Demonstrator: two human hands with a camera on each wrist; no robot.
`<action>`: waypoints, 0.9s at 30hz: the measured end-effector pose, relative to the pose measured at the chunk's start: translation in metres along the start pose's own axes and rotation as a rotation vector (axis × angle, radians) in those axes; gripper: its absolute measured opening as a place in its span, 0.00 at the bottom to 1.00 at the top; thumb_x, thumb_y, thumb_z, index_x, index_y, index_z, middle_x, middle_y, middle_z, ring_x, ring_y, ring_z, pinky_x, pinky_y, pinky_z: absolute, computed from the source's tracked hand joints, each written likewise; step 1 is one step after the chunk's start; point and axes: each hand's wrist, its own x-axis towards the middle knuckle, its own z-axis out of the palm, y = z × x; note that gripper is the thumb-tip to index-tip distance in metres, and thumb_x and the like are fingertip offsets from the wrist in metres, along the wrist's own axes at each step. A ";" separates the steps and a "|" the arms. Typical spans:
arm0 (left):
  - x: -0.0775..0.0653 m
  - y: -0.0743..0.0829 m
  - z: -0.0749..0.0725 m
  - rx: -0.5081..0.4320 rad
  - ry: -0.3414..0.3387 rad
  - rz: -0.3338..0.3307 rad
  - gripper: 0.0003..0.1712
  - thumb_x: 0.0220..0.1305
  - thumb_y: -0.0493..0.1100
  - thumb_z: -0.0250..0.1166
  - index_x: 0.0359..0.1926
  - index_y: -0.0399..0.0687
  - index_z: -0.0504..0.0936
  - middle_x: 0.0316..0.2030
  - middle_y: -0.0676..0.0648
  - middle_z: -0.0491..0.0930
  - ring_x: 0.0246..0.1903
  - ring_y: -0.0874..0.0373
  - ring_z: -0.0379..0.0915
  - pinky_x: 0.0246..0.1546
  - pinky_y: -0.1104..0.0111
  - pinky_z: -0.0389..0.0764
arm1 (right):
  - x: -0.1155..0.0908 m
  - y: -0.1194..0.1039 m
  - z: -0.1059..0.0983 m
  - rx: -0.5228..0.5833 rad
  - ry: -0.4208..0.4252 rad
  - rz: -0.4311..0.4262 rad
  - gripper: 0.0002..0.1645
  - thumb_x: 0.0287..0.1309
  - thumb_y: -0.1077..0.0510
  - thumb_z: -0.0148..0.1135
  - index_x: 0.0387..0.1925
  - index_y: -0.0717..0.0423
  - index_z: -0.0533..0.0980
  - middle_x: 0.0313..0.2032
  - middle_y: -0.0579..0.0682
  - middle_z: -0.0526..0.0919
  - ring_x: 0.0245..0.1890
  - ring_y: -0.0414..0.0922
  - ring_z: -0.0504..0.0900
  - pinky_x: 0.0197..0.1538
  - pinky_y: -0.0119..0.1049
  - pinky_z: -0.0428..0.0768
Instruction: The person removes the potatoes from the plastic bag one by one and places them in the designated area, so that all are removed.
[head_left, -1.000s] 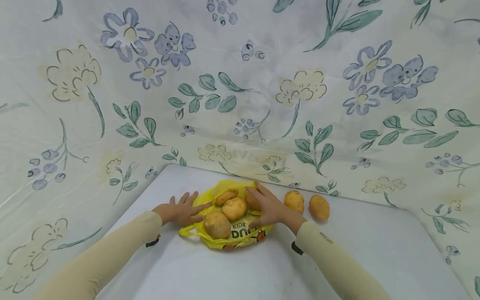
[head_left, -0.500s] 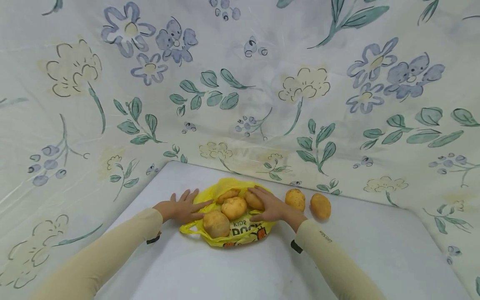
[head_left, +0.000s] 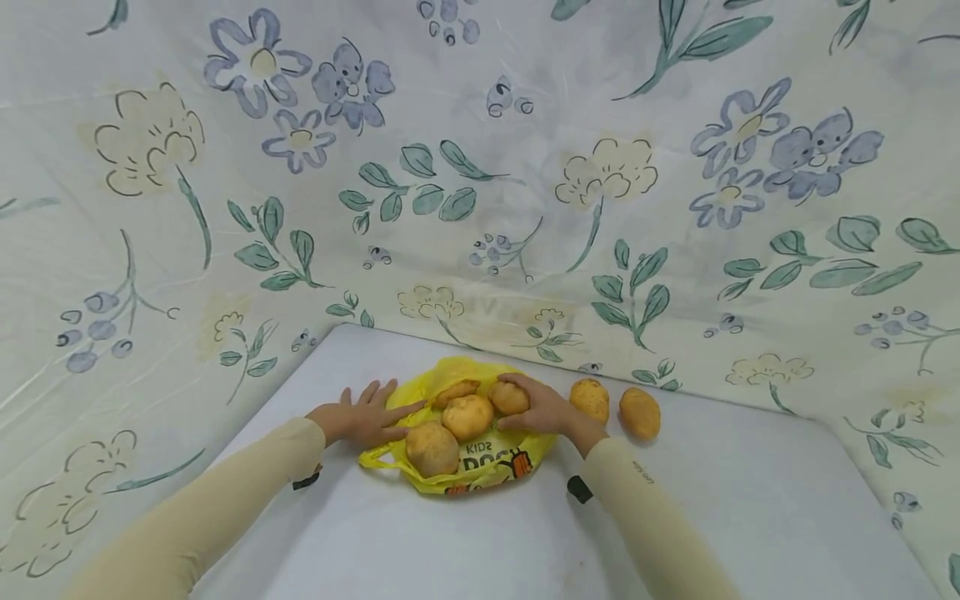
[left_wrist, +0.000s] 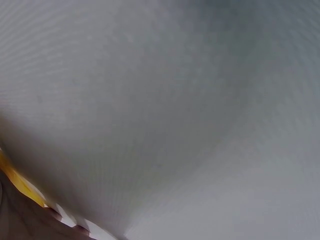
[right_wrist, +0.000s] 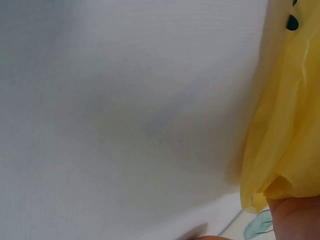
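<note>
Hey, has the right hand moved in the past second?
Yes, slightly: in the head view, the fingertips of the right hand lie farther from the back edge of the white table, toward the person.

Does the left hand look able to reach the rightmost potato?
Probably not directly: the yellow bag, right hand and another loose potato lie between the left hand and the rightmost potato.

Plain wht tabletop (head_left: 750, 508) in front of me; far edge runs along off-wht sheeting (head_left: 457, 242) w/ blue flwrs (head_left: 262, 62), cream blooms (head_left: 153, 137) & green lvs (head_left: 427, 200). Sheeting's up at back + my L & R, bit creased on L. Light soft, fairly even.
</note>
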 end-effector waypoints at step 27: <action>0.000 0.002 -0.001 -0.013 -0.007 -0.019 0.37 0.71 0.70 0.46 0.77 0.71 0.52 0.78 0.34 0.37 0.75 0.27 0.32 0.65 0.26 0.35 | 0.009 0.004 0.009 0.243 0.173 0.139 0.39 0.47 0.57 0.78 0.60 0.49 0.69 0.63 0.58 0.72 0.58 0.53 0.73 0.65 0.52 0.70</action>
